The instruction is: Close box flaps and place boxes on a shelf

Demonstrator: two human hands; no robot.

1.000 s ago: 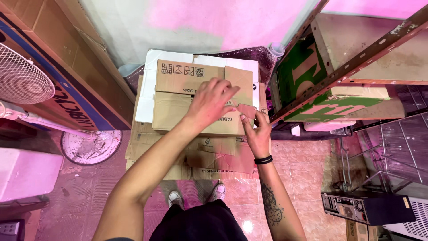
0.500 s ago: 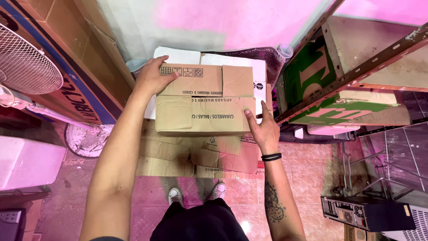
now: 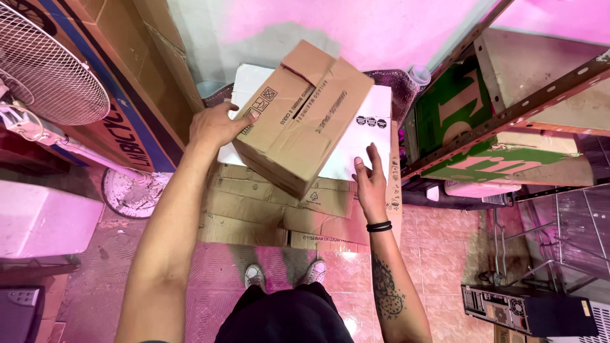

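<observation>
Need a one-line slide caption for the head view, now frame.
Left hand grips a tilted brown cardboard box while the right hand rests open on the white box beneath.

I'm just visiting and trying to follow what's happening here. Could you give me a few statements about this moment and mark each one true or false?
1. The left hand grips a side of the brown cardboard box. True.
2. The brown cardboard box lies flat and square on the stack. False: it is tilted and turned at an angle above the white box.
3. The right hand wears a dark band at the wrist. True.
4. The right hand is closed around the brown box. False: its fingers are open, resting on the white box.
5. A standing fan is on the left. True.
</observation>
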